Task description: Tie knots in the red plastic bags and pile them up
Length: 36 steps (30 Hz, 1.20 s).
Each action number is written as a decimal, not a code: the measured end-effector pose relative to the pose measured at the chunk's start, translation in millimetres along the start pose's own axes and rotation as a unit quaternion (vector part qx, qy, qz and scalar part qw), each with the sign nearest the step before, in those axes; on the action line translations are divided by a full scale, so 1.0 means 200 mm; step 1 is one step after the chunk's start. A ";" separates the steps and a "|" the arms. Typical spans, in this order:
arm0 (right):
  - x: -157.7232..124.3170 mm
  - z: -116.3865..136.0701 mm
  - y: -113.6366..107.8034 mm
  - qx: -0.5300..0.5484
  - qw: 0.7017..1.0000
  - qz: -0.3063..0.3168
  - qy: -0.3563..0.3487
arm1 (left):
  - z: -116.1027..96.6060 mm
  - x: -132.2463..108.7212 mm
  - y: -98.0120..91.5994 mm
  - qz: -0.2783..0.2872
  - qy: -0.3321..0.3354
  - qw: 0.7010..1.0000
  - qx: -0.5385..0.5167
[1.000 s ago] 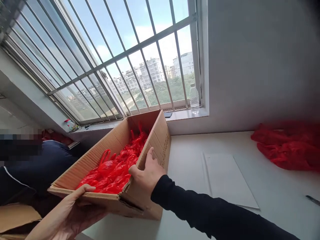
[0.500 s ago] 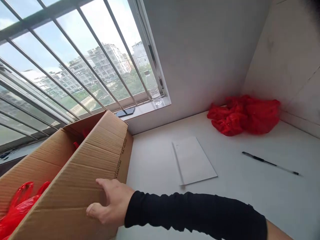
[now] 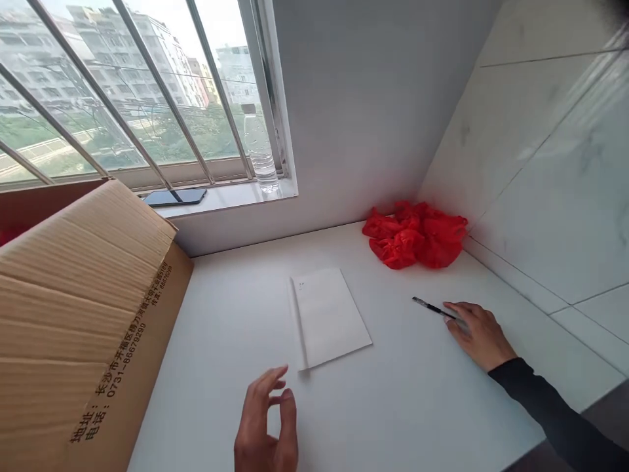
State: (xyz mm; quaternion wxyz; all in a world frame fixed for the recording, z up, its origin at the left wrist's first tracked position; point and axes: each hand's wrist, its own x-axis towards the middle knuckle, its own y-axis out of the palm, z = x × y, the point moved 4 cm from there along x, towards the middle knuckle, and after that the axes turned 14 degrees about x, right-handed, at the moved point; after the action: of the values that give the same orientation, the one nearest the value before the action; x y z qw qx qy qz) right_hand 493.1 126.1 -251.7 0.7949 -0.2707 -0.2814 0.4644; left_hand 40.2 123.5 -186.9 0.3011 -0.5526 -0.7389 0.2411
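Left hand: the bare left hand (image 3: 251, 426) is low in the middle, just in front of the paper. Its fingers are bent and its thumb stands away from them. I see nothing in it.
Right hand: the right hand (image 3: 484, 334) is over on the right, well apart from the left one. It has a black sleeve (image 3: 550, 406). Its thumb and pointing finger are on two sides of the pen. I cannot tell if they pinch it.
Pen: the pen (image 3: 431, 307) is thin and dark, with a black part in the middle and a see-through part by the fingers. It slants on the white table (image 3: 221, 328), to the right of the paper. The hand hides its near end.
Paper: the paper (image 3: 331, 321) is white and flat, a bit tilted. A narrow strip runs down its left side, and tiny dark marks sit near its top left corner.
Box: a brown cardboard box (image 3: 93, 282) fills the left side. Black writing and numbers run along it.
Red heap: crumpled red plastic (image 3: 417, 236) lies at the back, by the wall corner.
Window ledge: a dark phone (image 3: 177, 196) lies flat, and a clear bottle (image 3: 260, 154) stands up.
Outside: pale buildings (image 3: 142, 49) show behind the bars.
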 end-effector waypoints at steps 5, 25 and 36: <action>-0.09 0.10 0.04 0.043 0.999 0.024 0.009 | -0.21 0.12 0.18 0.042 0.163 0.986 0.014; -0.26 0.93 0.37 0.504 0.806 0.302 0.077 | -0.29 -0.07 0.21 0.162 0.394 0.901 0.080; 0.01 0.95 0.58 0.504 0.829 0.223 0.100 | -0.11 0.40 0.31 0.199 0.412 0.879 0.132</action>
State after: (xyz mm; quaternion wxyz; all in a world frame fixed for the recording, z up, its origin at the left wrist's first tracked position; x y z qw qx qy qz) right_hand 292.9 209.3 -200.1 0.7196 0.0673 0.1404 0.6767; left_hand 80.8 217.9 -199.4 0.5938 -0.6927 -0.3840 0.1416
